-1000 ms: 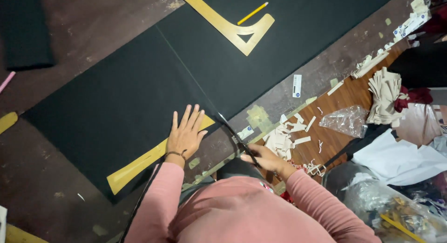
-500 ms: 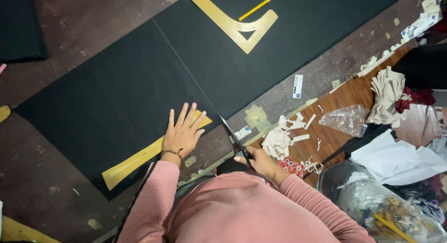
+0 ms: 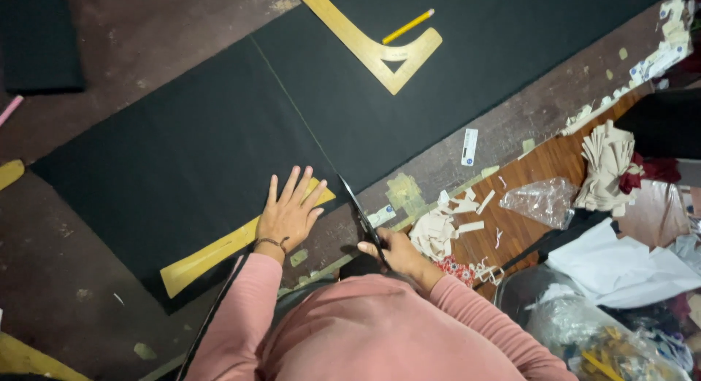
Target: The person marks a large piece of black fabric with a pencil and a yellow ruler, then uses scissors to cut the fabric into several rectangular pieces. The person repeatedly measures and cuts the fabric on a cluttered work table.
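The left hand (image 3: 288, 214) lies flat, fingers spread, pinning the black cloth (image 3: 197, 155); the right hand (image 3: 394, 251) grips scissors (image 3: 361, 214) — blades should follow the marked line (image 3: 292, 96).

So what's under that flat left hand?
The left hand lies on a yellow ruler over the black fabric. The ruler's stretch beneath the palm is hidden.

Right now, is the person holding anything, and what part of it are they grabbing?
The right hand holds black scissors by the handles, blades pointing at the black fabric. The left hand holds nothing; it presses flat on the fabric.
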